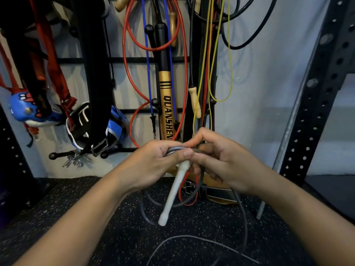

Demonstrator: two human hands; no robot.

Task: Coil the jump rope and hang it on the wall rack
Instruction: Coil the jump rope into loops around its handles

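Note:
The jump rope is a grey cord (242,214) with a white handle (173,194). My left hand (153,162) grips a bundle of grey loops, and the white handle hangs down and to the left below it. My right hand (221,160) meets the left and pinches the same cord at the bundle. Loose grey cord drops in loops to the floor below my wrists. The wall rack (123,60) of black bars with ball-tipped pegs (52,156) hangs straight ahead, above my hands.
On the rack hang red (125,60), blue and yellow (230,60) ropes, a gold and black bat (166,104), boxing gloves (28,110) and a black belt. A leather belt (213,191) lies on the speckled floor mat. A perforated steel upright (315,104) stands at the right.

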